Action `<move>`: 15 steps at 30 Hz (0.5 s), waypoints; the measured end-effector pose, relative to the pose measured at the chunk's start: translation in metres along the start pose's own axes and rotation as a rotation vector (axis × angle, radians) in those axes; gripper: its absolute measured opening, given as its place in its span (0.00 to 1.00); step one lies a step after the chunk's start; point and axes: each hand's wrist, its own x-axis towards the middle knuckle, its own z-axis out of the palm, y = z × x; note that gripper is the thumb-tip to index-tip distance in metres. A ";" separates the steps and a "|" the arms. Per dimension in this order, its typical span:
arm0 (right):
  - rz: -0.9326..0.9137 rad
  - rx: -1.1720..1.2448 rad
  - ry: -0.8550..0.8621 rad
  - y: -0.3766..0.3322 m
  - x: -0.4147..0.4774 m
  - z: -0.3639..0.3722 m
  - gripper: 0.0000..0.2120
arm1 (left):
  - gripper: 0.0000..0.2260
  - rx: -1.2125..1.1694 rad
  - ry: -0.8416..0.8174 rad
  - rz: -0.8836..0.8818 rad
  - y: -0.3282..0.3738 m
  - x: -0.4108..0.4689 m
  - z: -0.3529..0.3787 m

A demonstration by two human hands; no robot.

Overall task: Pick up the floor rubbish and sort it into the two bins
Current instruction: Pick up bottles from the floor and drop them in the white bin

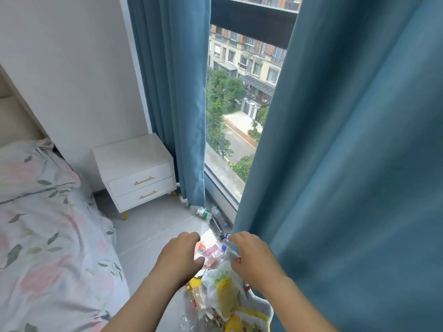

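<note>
Both hands reach forward and down over the rubbish, a heap of clear bags, yellow packets and red-and-pink wrappers on the floor at 6 o'clock, running off the bottom edge.

The left hand hovers at the heap's 10 o'clock side, back up, fingers loosely curled and thumb out toward the wrappers. It is released and grasps nothing.

The right hand sits at the heap's 2 o'clock side, against the hem of the right curtain. Its fingertips and its thumb bracket a crumpled clear capped bottle with a blue cap. I cannot tell whether it grasps that bottle or only nears it.

Beyond the hands, at 12 o'clock from them, 3 more bottles lie on their sides along the window sill's foot: 1 with a green label, 1 clear just beside it, and 1 dark, nearest the hands.

The left curtain hangs at 11 o'clock, its hem just above the green-label one. Between the 2 curtains the window shows buildings and trees. A white nightstand with 2 drawers stands at 9 o'clock, and a floral bed fills 8 o'clock.
</note>
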 end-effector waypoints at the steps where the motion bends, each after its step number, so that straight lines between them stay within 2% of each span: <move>1: -0.010 0.000 -0.010 -0.001 0.006 0.001 0.16 | 0.19 -0.006 0.005 -0.020 -0.003 0.001 -0.002; 8: -0.118 0.007 -0.074 -0.016 0.039 0.009 0.19 | 0.20 -0.049 0.035 -0.122 -0.030 0.007 -0.010; 12: -0.123 0.019 -0.076 -0.027 0.064 0.014 0.18 | 0.20 -0.076 0.066 -0.144 -0.048 0.022 -0.021; 15: -0.135 0.005 -0.073 -0.040 0.090 0.019 0.22 | 0.20 -0.086 0.062 -0.149 -0.067 0.039 -0.032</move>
